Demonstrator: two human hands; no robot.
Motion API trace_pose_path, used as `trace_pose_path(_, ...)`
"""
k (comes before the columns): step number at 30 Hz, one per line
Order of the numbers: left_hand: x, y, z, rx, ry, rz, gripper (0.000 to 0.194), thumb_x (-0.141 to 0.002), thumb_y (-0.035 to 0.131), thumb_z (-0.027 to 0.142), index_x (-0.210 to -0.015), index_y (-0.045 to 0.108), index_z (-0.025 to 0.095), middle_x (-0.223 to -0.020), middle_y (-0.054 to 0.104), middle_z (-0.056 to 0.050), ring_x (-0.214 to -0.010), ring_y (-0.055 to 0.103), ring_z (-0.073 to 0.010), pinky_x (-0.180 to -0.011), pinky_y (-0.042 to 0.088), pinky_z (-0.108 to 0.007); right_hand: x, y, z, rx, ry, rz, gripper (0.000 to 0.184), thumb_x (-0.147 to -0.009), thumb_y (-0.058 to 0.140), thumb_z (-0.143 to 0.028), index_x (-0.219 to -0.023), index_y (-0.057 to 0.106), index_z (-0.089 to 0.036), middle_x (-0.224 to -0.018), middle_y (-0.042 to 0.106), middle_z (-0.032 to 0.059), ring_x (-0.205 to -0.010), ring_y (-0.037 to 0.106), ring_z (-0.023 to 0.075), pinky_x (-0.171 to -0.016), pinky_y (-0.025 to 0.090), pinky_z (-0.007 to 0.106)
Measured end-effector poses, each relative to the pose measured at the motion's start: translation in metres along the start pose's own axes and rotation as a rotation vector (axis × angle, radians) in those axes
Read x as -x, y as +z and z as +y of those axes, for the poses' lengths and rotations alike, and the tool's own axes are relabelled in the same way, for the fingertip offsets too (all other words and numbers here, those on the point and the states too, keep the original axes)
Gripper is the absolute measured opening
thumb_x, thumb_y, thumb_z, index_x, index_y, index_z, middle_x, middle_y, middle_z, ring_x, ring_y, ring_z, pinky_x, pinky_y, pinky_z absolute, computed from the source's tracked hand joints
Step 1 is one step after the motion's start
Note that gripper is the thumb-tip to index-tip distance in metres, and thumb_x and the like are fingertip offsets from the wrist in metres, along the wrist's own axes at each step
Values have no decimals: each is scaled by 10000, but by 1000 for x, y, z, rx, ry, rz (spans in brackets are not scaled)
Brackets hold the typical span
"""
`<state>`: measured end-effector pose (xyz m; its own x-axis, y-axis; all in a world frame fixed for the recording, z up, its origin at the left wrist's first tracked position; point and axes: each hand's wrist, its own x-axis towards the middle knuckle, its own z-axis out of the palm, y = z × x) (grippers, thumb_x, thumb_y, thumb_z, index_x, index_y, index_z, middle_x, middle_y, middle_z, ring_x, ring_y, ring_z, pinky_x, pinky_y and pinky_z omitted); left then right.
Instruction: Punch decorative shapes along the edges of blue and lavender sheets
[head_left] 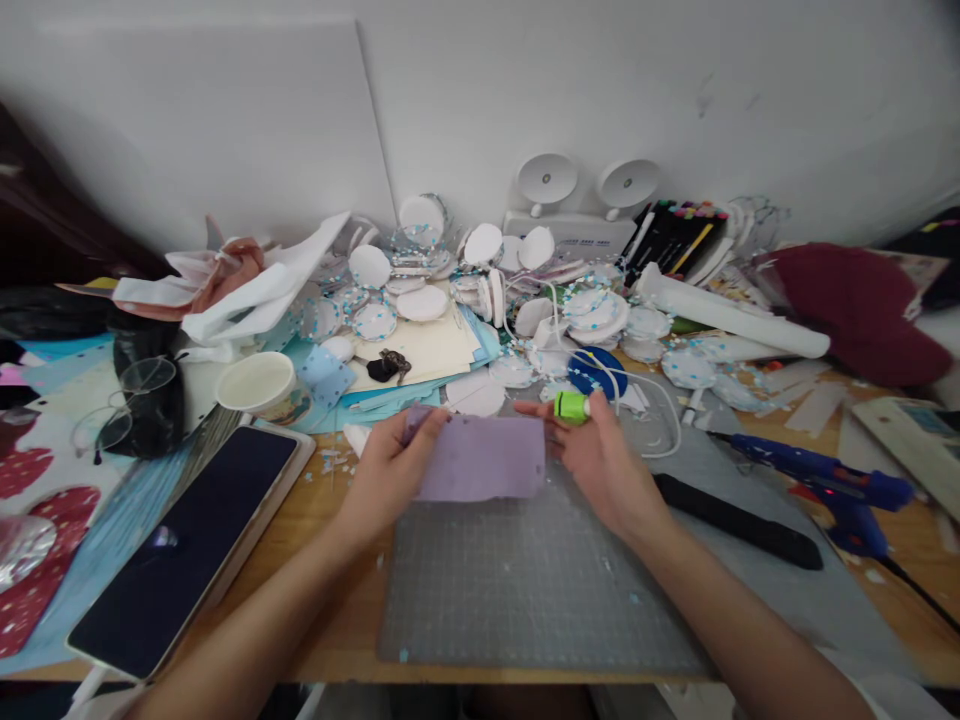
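A strip of purple paper (480, 458) is pinched along its left end by my left hand (397, 455), thumb on top. Small punched marks show near its right edge. My right hand (600, 460) grips a small lime-green and white paper punch (572, 406) between thumb and fingers, just beyond the strip's right end. The right fingertips lie close to that end, and I cannot tell whether they touch it. The strip is held above a grey cutting mat (525, 590).
A phone (187, 540) and paper cup (259, 385) stand at left. White discs wound with blue-dotted trim (424, 303) pile up at the back. A black-handled tool (739, 522) lies on the mat's right side, near a blue glue gun (825, 470) with a red light.
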<state>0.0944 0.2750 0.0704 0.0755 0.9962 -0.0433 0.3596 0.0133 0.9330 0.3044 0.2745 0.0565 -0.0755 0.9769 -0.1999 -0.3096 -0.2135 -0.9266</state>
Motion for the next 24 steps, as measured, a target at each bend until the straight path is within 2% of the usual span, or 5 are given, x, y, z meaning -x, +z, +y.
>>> trace_pose_path(5, 2, 7, -7, 220, -118, 81, 370, -820, 528, 521, -829, 616, 161, -714, 586, -2, -629, 513, -131, -535, 383, -207, 3, 1, 7, 36, 2, -9, 463, -771, 523, -649, -887, 593, -206, -916, 681, 76, -887, 640, 241, -733, 508, 347)
trace_pose_path(9, 5, 6, 0, 495, -263, -121, 467, -791, 513, 594, -912, 647, 163, -782, 653, -44, -718, 596, -187, -600, 449, -252, 4, -5, 14, 181, -3, -4, 405, -830, 496, -590, -816, 616, -203, -858, 652, 41, -827, 609, 201, -732, 474, 315)
trace_pose_path(13, 4, 0, 9, 736, -221, -424, 653, -826, 312, 668, -801, 656, 114, -769, 656, -102, -690, 605, -201, -635, 474, -303, 8, -7, 8, 354, -56, -45, 391, -835, 495, -563, -752, 599, -196, -767, 604, 19, -725, 557, 171, -660, 432, 283)
trace_pose_path(18, 10, 8, 8, 465, -26, -456, 331, -803, 591, 457, -842, 616, 130, -726, 597, -25, -616, 539, -124, -598, 439, -247, 22, 5, 5, 750, -208, -423, 344, -850, 507, -479, -676, 516, -182, -634, 475, -26, -609, 447, 123, -546, 334, 235)
trace_pose_path(24, 17, 22, 3, 305, -19, -532, 261, -670, 751, 271, -794, 552, 156, -709, 533, 27, -633, 486, -93, -575, 403, -207, 25, 12, 16, 1086, -316, -438, 382, -585, 794, -400, -690, 497, -184, -673, 532, -40, -617, 470, 126, -553, 308, 229)
